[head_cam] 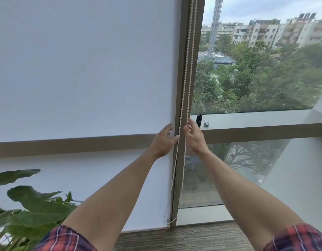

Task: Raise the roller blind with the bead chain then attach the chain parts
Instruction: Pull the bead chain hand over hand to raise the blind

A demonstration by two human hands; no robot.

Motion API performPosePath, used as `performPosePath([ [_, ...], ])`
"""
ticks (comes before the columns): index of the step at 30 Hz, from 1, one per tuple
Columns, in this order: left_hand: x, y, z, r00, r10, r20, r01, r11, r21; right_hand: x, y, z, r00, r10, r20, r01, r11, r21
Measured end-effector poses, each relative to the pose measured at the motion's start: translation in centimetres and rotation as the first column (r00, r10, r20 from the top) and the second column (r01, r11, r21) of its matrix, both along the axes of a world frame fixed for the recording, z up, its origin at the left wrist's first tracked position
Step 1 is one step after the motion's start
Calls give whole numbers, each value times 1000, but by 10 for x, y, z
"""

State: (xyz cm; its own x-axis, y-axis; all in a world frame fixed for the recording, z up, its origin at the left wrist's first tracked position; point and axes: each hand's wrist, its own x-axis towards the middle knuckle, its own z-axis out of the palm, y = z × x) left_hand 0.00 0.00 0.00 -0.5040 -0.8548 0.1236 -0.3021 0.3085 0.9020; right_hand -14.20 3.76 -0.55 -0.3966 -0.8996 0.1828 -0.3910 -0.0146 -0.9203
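The white roller blind (pixel 84 69) hangs fully down over the left window pane, its bottom edge close to the floor. A white bead chain (pixel 185 78) drops in two strands along the brown window post (pixel 181 98). My left hand (pixel 163 140) is beside the left strand with fingers spread and the thumb tip touching it. On the right strand, level with the left hand, my right hand (pixel 193 136) has its thumb and fingers curled around the beads. Below my hands both strands hang loose toward the floor.
A ledge (pixel 265 120) at the right window carries a small black cylinder (pixel 199 120) and a small metal piece (pixel 207 123). A large-leaved plant (pixel 33 205) stands at the lower left. Carpet (pixel 183 238) covers the floor below the post.
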Motion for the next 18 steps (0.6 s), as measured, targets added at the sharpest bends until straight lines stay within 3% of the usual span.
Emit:
performPosePath([
  [4, -13, 4, 13, 998, -12, -64, 14, 999, 40, 3, 0, 3, 998, -41, 37, 44, 997, -71],
  [9, -23, 5, 15, 990, 21, -140, -23, 1000, -15, -3, -1, -2, 992, -25, 120, 42, 990, -135],
  [15, -16, 7, 5, 955, 85, -286, -91, 996, -9, -6, 8, -8, 996, -85, 32, 89, 983, -160],
  [18, -13, 11, 0, 955, 63, -291, -72, 997, -22, 3, 13, -8, 973, -227, -45, 213, 956, -200],
])
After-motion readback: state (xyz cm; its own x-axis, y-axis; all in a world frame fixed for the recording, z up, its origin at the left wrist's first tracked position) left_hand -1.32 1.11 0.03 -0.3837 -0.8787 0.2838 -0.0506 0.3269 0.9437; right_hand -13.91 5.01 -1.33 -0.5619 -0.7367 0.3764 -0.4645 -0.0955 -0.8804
